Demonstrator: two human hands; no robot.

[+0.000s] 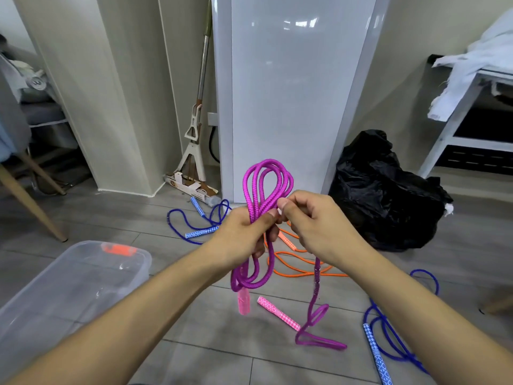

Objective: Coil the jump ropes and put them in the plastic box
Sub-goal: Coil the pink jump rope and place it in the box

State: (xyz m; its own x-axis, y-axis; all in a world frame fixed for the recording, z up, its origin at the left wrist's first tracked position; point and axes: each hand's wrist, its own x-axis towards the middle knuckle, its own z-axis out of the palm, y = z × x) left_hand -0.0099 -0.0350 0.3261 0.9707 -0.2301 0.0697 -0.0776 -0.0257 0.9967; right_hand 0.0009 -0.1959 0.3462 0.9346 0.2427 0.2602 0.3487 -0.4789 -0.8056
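Purple rope (266, 187): being held upright as a bundle of loops, the loops rising above the left hand and hanging below it, its long axis running roughly vertical
Left hand (244, 232): being kept curled round the middle of the bundle, gripping it
Right hand (308, 218): being held just beside the left hand, fingers curled, apparently pinching the free strand at the bundle
Free strand (316, 284): being let down from the right hand to the floor, ending in loose loops and a pink handle (279, 314) lying below the left hand
Plastic box (69, 287): standing open on the floor, lower left of the left hand, so the left hand is judged nearer to it
Other ropes: a blue rope (194, 226) and an orange rope (297, 262) are lying uncoiled on the floor beyond the left hand
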